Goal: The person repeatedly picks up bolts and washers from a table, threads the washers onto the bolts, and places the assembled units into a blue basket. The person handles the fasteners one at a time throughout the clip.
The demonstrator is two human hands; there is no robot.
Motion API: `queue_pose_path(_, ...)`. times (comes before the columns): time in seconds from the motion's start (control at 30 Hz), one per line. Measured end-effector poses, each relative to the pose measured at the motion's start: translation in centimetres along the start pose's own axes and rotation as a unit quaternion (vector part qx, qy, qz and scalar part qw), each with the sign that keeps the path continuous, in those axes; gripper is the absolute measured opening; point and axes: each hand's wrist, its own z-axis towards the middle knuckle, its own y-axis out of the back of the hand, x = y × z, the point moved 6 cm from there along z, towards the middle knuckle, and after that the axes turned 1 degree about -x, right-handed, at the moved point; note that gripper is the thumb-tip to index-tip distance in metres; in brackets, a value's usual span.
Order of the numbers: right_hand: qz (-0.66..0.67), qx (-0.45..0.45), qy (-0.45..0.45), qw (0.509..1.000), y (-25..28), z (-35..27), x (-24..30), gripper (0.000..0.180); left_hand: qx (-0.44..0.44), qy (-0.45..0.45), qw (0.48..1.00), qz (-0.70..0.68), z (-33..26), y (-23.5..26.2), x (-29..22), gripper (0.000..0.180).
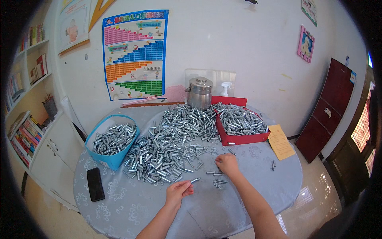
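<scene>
A large heap of silver metal bolts [171, 139] covers the middle of a round table [131, 207] with a grey patterned cloth. My left hand [179, 191] pinches one silver bolt [194, 180] by its end, just in front of the heap. My right hand [227, 164] rests fingers-down on the cloth among a few loose bolts and small washers [218, 183]; whether it grips one I cannot tell. A blue bag [113, 159] at the left holds more bolts. A red box [238, 139] at the right is filled with bolts too.
A black phone [95, 184] lies near the table's left edge. A steel lidded pot [199, 93] and a spray bottle [226, 88] stand at the back by the wall. A yellow paper [279, 142] lies right of the red box. White cabinets and bookshelves stand at left, a dark red door at right.
</scene>
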Motion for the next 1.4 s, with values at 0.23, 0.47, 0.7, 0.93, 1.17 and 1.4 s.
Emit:
queue_pose_path(0.23, 0.243, 0.063, -0.101, 0.963, 0.9, -1.4, 3.2, 0.015, -0.011, 0.0, 1.0, -0.013, 0.0, 0.3, -0.2, 0.021)
queue_pose_path(0.47, 0.576, 0.188, -0.196, 0.771, 1.4, -5.8, 8.6, 0.016, 0.001, 0.012, 1.0, -0.02, -0.2, 0.1, 0.1, 0.021)
queue_pose_path(0.7, 0.621, 0.161, -0.193, 0.742, -0.2, -6.7, 7.9, 0.016, 0.035, 0.028, 0.999, -0.013, -0.1, -0.2, 0.4, 0.019)
queue_pose_path(0.93, 0.587, 0.152, -0.205, 0.768, -0.3, -7.0, 7.7, 0.018, 0.043, 0.05, 0.998, -0.013, -0.2, -0.4, 0.7, 0.017)
queue_pose_path(1.17, 0.464, 0.107, -0.064, 0.877, 1.4, -6.7, 8.8, 0.018, 0.051, 0.067, 0.996, -0.031, 0.2, -0.1, 1.3, 0.019)
queue_pose_path(1.4, 0.244, 0.103, -0.068, 0.962, 5.4, -5.7, 6.2, 0.02, 0.042, 0.061, 0.997, -0.029, 0.2, 0.0, 1.1, 0.019)
